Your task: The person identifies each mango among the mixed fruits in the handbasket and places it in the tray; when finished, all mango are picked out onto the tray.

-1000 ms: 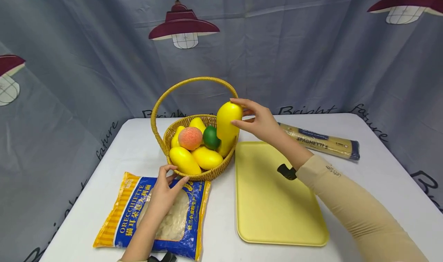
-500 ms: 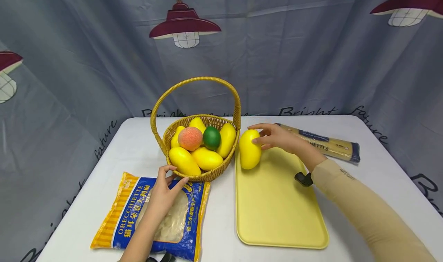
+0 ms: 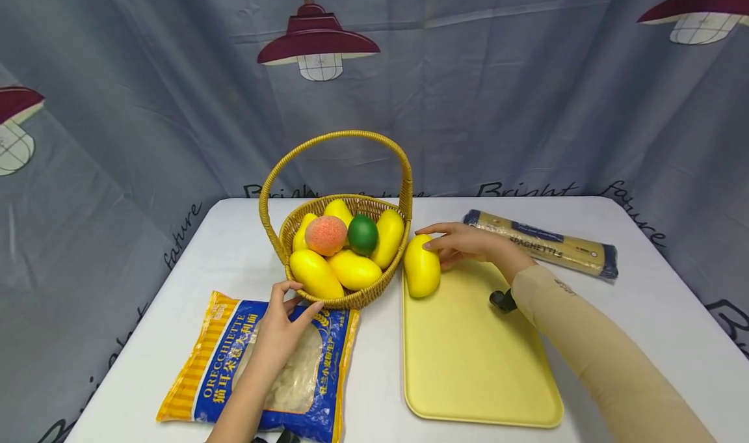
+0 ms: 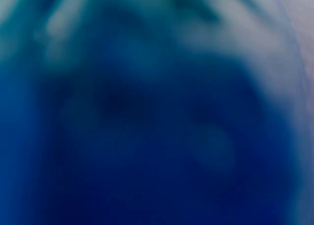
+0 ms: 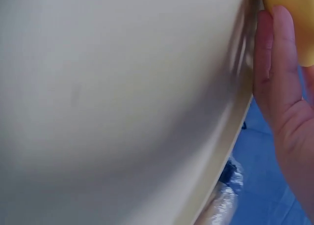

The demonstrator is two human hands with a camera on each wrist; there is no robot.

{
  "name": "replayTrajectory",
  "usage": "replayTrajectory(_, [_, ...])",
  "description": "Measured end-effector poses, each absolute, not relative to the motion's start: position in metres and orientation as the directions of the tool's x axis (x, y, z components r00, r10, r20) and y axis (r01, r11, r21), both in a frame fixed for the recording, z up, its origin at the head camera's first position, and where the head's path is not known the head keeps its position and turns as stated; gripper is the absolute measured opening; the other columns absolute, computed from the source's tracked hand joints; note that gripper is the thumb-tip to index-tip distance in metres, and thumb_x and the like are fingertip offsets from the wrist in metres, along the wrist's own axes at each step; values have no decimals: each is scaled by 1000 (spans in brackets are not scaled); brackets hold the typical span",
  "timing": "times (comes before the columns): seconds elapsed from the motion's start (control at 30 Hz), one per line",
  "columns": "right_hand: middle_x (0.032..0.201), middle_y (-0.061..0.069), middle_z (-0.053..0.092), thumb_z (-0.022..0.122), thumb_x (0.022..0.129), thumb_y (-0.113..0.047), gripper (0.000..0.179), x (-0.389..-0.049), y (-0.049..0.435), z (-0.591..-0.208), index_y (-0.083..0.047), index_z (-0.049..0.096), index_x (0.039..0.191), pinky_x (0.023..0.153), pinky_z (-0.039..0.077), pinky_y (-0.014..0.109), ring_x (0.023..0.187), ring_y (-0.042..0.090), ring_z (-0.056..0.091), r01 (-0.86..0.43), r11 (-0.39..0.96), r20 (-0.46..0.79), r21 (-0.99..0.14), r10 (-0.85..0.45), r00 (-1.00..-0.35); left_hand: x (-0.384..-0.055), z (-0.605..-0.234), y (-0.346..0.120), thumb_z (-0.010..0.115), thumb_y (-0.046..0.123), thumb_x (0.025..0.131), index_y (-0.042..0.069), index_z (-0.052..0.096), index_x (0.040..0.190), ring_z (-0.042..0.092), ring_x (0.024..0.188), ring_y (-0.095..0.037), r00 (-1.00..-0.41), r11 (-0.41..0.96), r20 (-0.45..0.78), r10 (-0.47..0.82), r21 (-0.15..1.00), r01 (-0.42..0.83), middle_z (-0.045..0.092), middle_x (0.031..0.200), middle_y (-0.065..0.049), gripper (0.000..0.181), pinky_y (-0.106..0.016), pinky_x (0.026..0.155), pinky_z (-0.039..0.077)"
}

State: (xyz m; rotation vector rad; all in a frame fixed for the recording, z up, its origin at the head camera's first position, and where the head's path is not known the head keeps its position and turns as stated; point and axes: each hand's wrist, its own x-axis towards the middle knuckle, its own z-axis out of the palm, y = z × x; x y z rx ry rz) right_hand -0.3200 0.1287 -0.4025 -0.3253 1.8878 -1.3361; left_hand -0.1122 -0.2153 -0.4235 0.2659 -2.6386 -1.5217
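Right hand (image 3: 465, 242), right of centre: thumb and fingers pinching one yellow mango (image 3: 422, 267). Mango located at the upper left corner of a yellow tray (image 3: 480, 365); underside contact not discernible. Left hand (image 3: 281, 322), lower centre-left: thumb and fingers gripping the near rim of a wicker basket (image 3: 365, 296). Basket contents: further yellow fruits (image 3: 353, 270), one peach (image 3: 326, 235), one green fruit (image 3: 363, 235). Step, as judged: placing the mango on the tray; next move calls for settling it, then loosening the fingers. Lower left: orecchiette bag (image 3: 298, 378). Right: spaghetti pack (image 3: 544, 244). Support: white counter (image 3: 374, 378).
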Motion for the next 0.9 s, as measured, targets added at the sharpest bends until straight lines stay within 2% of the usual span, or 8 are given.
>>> replayTrajectory(0.33, [138, 24, 46, 57, 99, -21, 57, -319, 129, -410, -10, 33, 150, 86, 52, 44, 101, 29, 65, 251, 324, -402, -912, -582, -707, -113, -425, -215, 67, 58, 82, 21, 37, 125, 51, 126, -31, -982, 495, -6, -190, 863, -101, 41, 145, -14, 64, -53, 90, 46])
replayTrajectory(0.7, [147, 23, 37, 59, 98, -32, 65, -309, 127, -408, -11, 29, 152, 85, 52, 42, 114, 34, 58, 160, 383, -367, -910, -564, -740, -113, -425, -215, 66, 59, 82, 21, 37, 126, 50, 126, -33, -982, 495, -3, -190, 863, -99, 42, 144, -15, 65, -53, 90, 46])
replayTrajectory(0.9, [141, 24, 42, 60, 95, -39, 72, -302, 128, -406, -14, 26, 153, 85, 53, 43, 110, 33, 60, 65, 448, -339, -891, -565, -752, -112, -425, -215, 66, 60, 81, 21, 38, 126, 50, 126, -32, -982, 488, 1, -188, 868, -92, 41, 144, -15, 66, -52, 90, 47])
